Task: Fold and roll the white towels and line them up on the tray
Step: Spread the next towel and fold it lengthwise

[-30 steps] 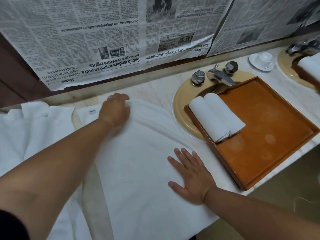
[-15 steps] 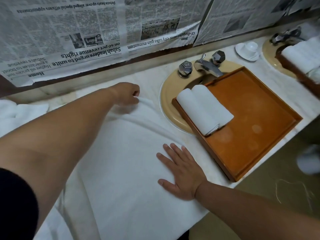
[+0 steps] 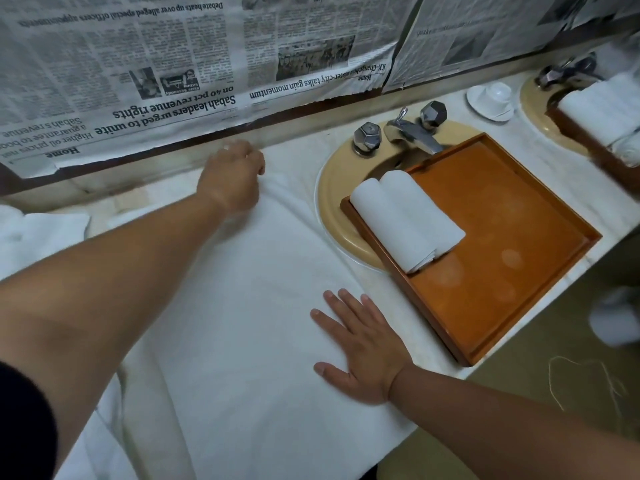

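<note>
Pairs nearly everywhere, by my count.
Two rolled towels [image 3: 405, 220] at the left edge of one tray [image 3: 512, 278]; a second tray [image 3: 595, 147] at the counter's [image 3: 540, 161] right edge carries more, too blurred to count. One spread towel [image 3: 242, 323], two hands on it: left hand [image 3: 232, 178], right hand [image 3: 363, 348]. Two sinks, near sink [image 3: 332, 188] and far sink [image 3: 533, 102]; two tap knobs [image 3: 367, 135], one spout [image 3: 412, 133], one cup [image 3: 498, 93], one saucer [image 3: 485, 110].

Upside-down newspaper sheets [image 3: 173, 64] cover the wall across the top of the frame. Below them runs a pale marble countertop [image 3: 294, 150] with a beige oval sink [image 3: 332, 188] at centre right, a chrome faucet [image 3: 412, 133] and two faceted knobs [image 3: 367, 136]. A white cup on a saucer [image 3: 497, 95] stands near a second basin [image 3: 533, 102] at upper right. The olive-tan floor [image 3: 554, 393] at lower right has a loose thread [image 3: 585, 379] on it.
</note>
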